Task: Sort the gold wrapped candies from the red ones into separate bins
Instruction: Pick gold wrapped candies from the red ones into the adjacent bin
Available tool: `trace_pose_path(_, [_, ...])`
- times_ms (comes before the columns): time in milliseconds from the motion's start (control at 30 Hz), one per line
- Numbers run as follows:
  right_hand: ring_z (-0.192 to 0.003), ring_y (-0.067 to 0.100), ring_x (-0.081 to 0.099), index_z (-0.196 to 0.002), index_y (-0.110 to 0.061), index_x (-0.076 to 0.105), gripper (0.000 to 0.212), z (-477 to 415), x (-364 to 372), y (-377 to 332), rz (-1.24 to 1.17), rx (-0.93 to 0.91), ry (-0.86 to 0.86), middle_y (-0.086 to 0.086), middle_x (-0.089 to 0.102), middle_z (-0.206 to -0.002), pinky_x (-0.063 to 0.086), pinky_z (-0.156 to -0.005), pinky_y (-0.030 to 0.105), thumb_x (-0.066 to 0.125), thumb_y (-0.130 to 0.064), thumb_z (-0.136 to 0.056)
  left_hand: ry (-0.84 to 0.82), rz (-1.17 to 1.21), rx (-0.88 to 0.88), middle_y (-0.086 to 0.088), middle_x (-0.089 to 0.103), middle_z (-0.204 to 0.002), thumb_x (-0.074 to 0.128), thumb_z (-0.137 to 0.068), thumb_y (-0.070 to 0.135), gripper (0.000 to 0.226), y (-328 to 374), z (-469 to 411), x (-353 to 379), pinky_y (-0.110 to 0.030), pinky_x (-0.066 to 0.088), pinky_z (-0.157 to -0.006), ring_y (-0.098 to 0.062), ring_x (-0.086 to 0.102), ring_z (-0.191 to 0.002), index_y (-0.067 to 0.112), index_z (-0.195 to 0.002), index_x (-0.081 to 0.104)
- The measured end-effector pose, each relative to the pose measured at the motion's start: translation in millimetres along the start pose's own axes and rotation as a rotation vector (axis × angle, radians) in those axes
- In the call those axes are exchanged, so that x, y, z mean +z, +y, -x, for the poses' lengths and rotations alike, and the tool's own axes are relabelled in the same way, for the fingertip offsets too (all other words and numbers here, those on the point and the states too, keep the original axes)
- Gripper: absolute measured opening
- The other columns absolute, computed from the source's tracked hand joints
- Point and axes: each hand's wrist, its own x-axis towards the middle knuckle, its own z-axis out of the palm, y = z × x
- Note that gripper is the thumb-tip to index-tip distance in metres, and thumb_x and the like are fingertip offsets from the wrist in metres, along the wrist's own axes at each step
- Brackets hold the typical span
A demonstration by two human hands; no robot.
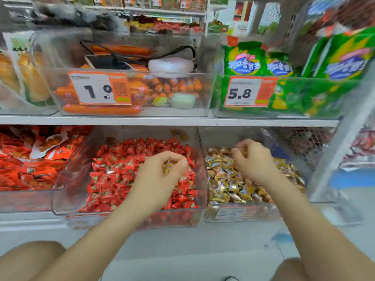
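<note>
Pinching a gold candy (167,166) in our left hand (162,176) fingers, red candies (121,169) beneath, we're judging it light, crinkly: grip mid-wrapper; right hand (256,161) is clutching gold candies (243,149).

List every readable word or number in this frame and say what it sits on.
"1 0": left price tag on the sausage bin.
"5.8": right price tag on the green-bag bin.
Too blurred to read: the lettering on the green bags, top-shelf tags, red candies.
</note>
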Motion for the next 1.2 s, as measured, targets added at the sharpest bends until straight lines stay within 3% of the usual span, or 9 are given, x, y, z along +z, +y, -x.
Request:
trace_pose_path(200, [-0.144,0.025,0.039,-0.132,-0.052,0.058,0.056,2,3,49,0.186,-0.189,-0.283,-0.002,0.051,-0.148,0.027,-0.121,0.056,0.049,-0.079,-0.084,-0.081,-0.262,0.251,0.019,0.067,-0.091,0.063,-0.101,0.039,0.011,50,-18,89,-0.009,0.036,-0.074,0.008,0.056,-0.079,0.031,-0.102,0.070])
trace_pose_path(400, [-0.137,0.033,0.045,-0.147,-0.047,0.044,0.068,0,-2,87,0.185,-0.144,-0.315,0.003,0.052,-0.148,0.039,-0.113,0.052,0.039,-0.069,-0.083,-0.239,-0.587,0.042,-0.008,0.046,-0.129,0.054,-0.101,0.038,0.031,34,-60,174,-0.047,0.038,-0.109,-0.036,0.046,-0.125,0.021,-0.126,0.052])
trace_pose_path(500, [-0.138,0.031,0.045,-0.141,-0.051,0.052,0.052,-1,-12,88,0.157,-0.091,-0.224,0.001,0.053,-0.146,0.035,-0.115,0.053,0.055,-0.055,-0.090,-0.447,-0.731,-0.115,-0.016,0.017,-0.166,0.044,-0.101,0.050,0.067,16,-66,201,-0.064,0.009,-0.124,-0.049,0.007,-0.154,0.023,-0.158,0.022])
trace_pose_path(600, [-0.139,0.026,0.047,-0.138,-0.048,0.061,0.052,1,-21,85,0.093,-0.073,-0.112,-0.003,0.057,-0.142,0.032,-0.117,0.054,0.054,-0.054,-0.087,-0.537,-0.779,-0.124,-0.011,-0.005,-0.173,0.040,-0.101,0.058,0.078,12,-72,208,-0.067,-0.007,-0.123,-0.046,-0.013,-0.157,0.029,-0.164,0.004])
trace_pose_path(767, [-0.102,0.005,0.066,-0.123,-0.028,0.075,0.028,8,-39,58,-0.148,-0.105,0.032,-0.006,0.072,-0.112,0.050,-0.095,0.020,0.063,-0.027,-0.098,-0.376,-0.829,0.180,-0.012,0.041,-0.154,0.045,-0.087,0.063,0.071,37,-62,166,-0.057,0.021,-0.123,-0.038,0.026,-0.148,0.022,-0.145,0.047])
trace_pose_path(833, [-0.088,-0.005,0.067,-0.114,-0.027,0.079,0.022,16,-45,33,-0.214,-0.121,0.028,-0.012,0.077,-0.100,0.045,-0.078,0.002,0.063,-0.022,-0.098,-0.240,-0.734,0.376,-0.001,0.057,-0.128,0.045,-0.090,0.053,0.047,40,-47,134,-0.047,0.042,-0.108,-0.027,0.046,-0.126,0.025,-0.123,0.063])
trace_pose_path(933, [-0.079,-0.006,0.066,-0.104,-0.031,0.081,0.021,30,-44,-15,-0.257,-0.221,-0.020,-0.014,0.077,-0.085,0.042,-0.070,0.003,0.063,-0.021,-0.097,-0.002,-0.711,0.512,0.003,0.054,-0.092,0.047,-0.095,0.038,0.022,29,-27,77,-0.045,0.048,-0.079,-0.025,0.051,-0.091,0.022,-0.094,0.062])
trace_pose_path(1033, [-0.072,-0.005,0.063,-0.100,-0.030,0.082,0.022,45,-31,-66,-0.234,-0.348,-0.097,-0.019,0.070,-0.071,0.039,-0.067,0.005,0.063,-0.019,-0.096,0.124,-0.966,0.322,-0.003,0.055,-0.091,0.040,-0.095,0.035,0.025,3,-17,20,-0.048,0.048,-0.075,-0.032,0.052,-0.088,0.019,-0.093,0.059])
trace_pose_path(1200, [-0.084,0.008,0.063,-0.115,-0.027,0.078,0.027,60,21,-134,-0.068,-0.523,-0.322,-0.011,0.074,-0.093,0.051,-0.089,0.029,0.060,-0.019,-0.096,0.021,-1.202,-0.384,-0.017,0.052,-0.130,0.049,-0.095,0.044,0.046,-41,-2,-50,-0.051,0.049,-0.093,-0.044,0.052,-0.119,0.011,-0.127,0.052])
